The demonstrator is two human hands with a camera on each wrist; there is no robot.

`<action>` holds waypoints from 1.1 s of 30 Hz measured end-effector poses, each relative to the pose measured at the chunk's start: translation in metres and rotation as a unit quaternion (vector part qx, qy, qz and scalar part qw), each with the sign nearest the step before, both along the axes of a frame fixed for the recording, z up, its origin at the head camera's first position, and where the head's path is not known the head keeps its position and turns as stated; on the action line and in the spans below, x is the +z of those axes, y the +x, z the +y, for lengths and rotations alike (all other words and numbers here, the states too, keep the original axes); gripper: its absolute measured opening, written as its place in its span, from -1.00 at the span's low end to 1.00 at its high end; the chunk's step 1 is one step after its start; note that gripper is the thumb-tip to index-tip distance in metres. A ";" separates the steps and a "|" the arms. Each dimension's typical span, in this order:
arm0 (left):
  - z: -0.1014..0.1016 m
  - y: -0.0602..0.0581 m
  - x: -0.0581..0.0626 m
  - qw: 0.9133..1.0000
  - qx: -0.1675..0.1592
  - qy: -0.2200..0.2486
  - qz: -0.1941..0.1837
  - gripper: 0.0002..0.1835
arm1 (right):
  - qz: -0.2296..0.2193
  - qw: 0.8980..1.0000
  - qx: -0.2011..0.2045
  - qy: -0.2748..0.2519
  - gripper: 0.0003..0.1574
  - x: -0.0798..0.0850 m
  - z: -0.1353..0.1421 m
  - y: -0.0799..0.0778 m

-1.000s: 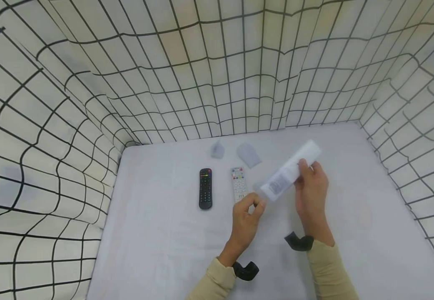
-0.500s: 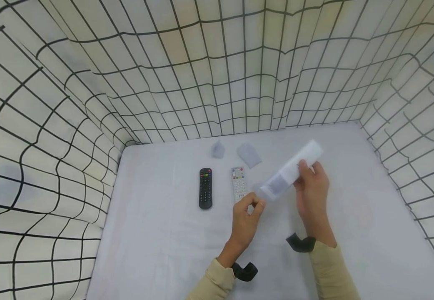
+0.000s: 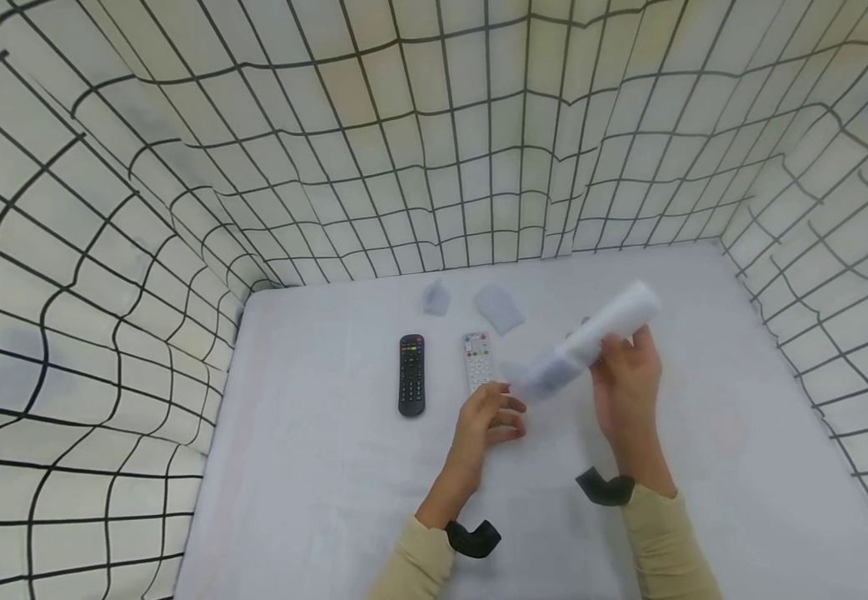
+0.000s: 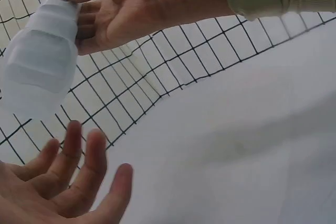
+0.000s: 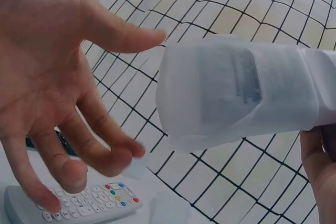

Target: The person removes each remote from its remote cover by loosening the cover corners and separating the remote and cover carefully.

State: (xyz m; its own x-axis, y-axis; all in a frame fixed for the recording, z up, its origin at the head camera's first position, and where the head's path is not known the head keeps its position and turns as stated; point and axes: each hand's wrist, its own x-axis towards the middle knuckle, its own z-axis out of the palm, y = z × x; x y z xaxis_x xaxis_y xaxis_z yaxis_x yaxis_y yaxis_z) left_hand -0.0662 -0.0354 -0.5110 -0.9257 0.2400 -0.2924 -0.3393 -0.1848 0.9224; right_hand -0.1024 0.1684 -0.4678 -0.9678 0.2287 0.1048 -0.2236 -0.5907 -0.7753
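Note:
My right hand (image 3: pixel 626 375) holds a long, narrow packet (image 3: pixel 591 337) of frosted white plastic, tilted up to the right, its fingers at the upper half. Dark print (image 5: pixel 247 77) shows through the packet's near end in the right wrist view. My left hand (image 3: pixel 486 421) has its fingers spread just off the lower end of the packet; a gap shows between them in the left wrist view. Beyond the left fingers lies a white remote control (image 3: pixel 478 357) with coloured buttons, its lower end hidden by the hand. A black remote control (image 3: pixel 411 375) lies to its left.
Two small pieces of translucent plastic, one crumpled (image 3: pixel 436 297) and one flat (image 3: pixel 499 309), lie behind the remotes. White cloth covers the table (image 3: pixel 314 467). White sheeting with a black grid (image 3: pixel 471 167) encloses its back and sides.
My left hand has let go of the packet's lower end and opened, moving slightly left. The packet's upper end has shifted a little to the right in my right hand.

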 end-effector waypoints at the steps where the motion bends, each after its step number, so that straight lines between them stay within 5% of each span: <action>1: -0.002 -0.001 0.000 1.000 -0.013 0.013 -0.023 -0.37 | 0.010 1.000 0.006 0.004 -0.50 0.000 0.001 0.001; 4: -0.008 -0.004 0.002 0.993 -0.062 0.053 -0.079 -0.13 | 0.040 0.999 0.026 0.012 -0.56 -0.002 0.003 0.003; 9: -0.012 -0.009 0.003 0.972 -0.114 0.137 -0.155 0.10 | 0.124 0.989 0.082 0.022 -0.63 -0.005 0.009 0.004; 20: -0.010 -0.014 0.002 0.953 -0.163 0.174 -0.189 -0.29 | 0.238 0.955 0.174 0.015 -0.70 -0.011 0.016 -0.002; 27: -0.010 -0.013 0.004 0.945 -0.169 0.197 -0.198 -0.59 | 0.253 0.946 0.202 0.025 -0.59 -0.014 0.017 -0.002; 33: -0.011 -0.014 0.004 0.956 -0.144 0.186 -0.176 -0.54 | 0.186 0.963 0.173 0.087 -0.41 -0.015 0.018 0.006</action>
